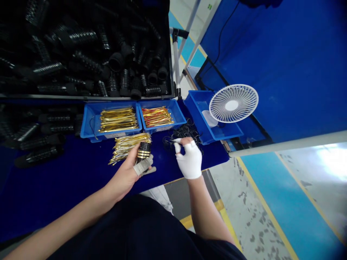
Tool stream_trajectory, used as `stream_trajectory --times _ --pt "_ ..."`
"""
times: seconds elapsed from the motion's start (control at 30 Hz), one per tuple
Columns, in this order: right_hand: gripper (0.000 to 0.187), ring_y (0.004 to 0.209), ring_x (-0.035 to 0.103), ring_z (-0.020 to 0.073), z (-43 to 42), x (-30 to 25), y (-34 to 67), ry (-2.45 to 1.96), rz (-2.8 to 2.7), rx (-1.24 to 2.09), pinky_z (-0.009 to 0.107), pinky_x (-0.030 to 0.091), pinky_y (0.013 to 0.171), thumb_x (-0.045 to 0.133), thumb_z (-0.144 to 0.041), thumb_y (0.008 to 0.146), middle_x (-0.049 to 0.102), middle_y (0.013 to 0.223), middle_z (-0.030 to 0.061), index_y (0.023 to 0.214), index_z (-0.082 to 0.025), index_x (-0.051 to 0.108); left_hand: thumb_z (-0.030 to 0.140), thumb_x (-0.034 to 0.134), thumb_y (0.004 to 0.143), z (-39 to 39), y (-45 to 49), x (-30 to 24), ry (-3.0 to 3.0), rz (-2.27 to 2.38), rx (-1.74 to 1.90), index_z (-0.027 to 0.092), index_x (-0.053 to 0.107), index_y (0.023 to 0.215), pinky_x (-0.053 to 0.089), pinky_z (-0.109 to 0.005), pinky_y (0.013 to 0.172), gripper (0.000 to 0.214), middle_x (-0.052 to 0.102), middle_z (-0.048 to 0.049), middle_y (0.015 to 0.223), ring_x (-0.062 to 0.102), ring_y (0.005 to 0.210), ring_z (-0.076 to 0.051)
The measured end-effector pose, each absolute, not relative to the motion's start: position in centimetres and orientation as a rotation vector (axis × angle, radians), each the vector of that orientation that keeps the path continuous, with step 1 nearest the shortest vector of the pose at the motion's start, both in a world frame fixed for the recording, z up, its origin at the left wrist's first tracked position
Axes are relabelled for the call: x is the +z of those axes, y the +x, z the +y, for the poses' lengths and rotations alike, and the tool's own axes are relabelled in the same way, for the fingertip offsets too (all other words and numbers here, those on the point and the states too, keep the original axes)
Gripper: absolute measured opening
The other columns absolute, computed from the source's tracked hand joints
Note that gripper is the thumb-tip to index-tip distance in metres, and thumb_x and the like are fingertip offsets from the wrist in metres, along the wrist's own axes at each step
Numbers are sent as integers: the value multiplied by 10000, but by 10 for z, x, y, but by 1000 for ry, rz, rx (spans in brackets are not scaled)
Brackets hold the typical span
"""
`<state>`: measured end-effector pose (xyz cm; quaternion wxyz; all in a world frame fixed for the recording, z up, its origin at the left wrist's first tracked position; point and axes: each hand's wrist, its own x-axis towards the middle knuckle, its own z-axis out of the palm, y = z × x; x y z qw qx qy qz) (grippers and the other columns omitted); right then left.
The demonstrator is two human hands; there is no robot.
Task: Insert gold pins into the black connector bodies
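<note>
Grip: left hand (123, 174) closed around a gold-banded black cylinder (144, 151); gloved right hand (190, 161) pinches narrow on a thin black loop (171, 142) from the tangle of black loops (188, 133) on the blue table (67, 184).

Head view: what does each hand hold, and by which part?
The left hand grips a black connector by its banded body. The right hand pinches something small and dark in its fingertips, unclear what.
</note>
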<state>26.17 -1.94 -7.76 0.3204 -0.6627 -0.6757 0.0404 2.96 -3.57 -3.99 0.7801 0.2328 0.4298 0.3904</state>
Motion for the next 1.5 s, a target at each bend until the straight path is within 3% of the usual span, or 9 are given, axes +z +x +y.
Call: stream_trajectory --times 0.2,0.47,0.9,1.03,1.23,1.3,1.37,1.43,1.5 --pt "134 980 645 245 -8 -81 280 -1777 -1602 -66 392 523 889 544 -228 945 682 988 94 983 -214 672 228 820 797 -36 25 -48 457 946 863 337 473 1473 545 -468 983 768 637 -54 1185 646 840 -131" --pt "297 844 661 188 -43 -68 210 -1269 -2039 213 317 504 734 605 -122 886 701 997 50 1126 -272 697 195 831 774 -34 27 -44 820 1001 982 308 522 1449 252 -335 1220 751 420 -30 1590 334 1484 -257" --pt "285 788 642 188 -43 -66 205 -1212 -2101 180 321 465 689 588 -121 898 714 954 51 1101 -274 718 280 776 838 -35 13 -44 1215 1042 968 263 423 1533 185 -355 1246 780 379 -52 1622 305 1508 -273" --pt "82 835 658 182 -40 -64 200 -1284 -1845 505 311 509 778 652 -217 914 708 920 35 986 -237 685 346 677 919 -35 9 -40 1291 1024 954 251 460 1517 152 -380 1262 643 395 -52 1616 289 1516 -276" --pt "473 1074 672 243 -38 -55 185 -1196 -1560 1170 383 507 989 765 -395 823 716 1168 73 1235 -206 629 466 558 974 -35 -1 -33 1462 898 779 256 383 1561 253 -444 1236 647 389 -81 1617 353 1477 -337" --pt "521 1105 664 258 -37 -53 178 -1127 -1531 1232 395 484 1029 817 -388 759 712 1187 73 1224 -216 658 525 552 963 -38 0 -32 1413 960 809 238 343 1576 344 -433 1185 709 499 -121 1531 500 1365 -327" --pt "525 1063 668 261 -34 -53 173 -1061 -1509 1313 389 486 1013 870 -392 679 722 1131 59 1144 -213 706 610 530 942 -43 4 -34 1163 994 790 216 350 1561 562 -395 915 755 703 -131 1211 711 938 -257" --pt "459 990 672 249 -30 -54 171 -991 -1472 1454 377 500 966 885 -422 641 732 1033 41 1009 -187 743 701 464 919 -46 9 -37 804 932 670 173 466 1466 536 -290 508 760 699 -46 757 565 466 -147" --pt "404 944 669 237 -27 -55 170 -955 -1415 1558 371 504 941 875 -448 648 734 956 32 907 -166 747 754 409 898 -49 11 -40 538 835 579 135 579 1322 368 -217 340 769 566 14 545 386 333 -98"
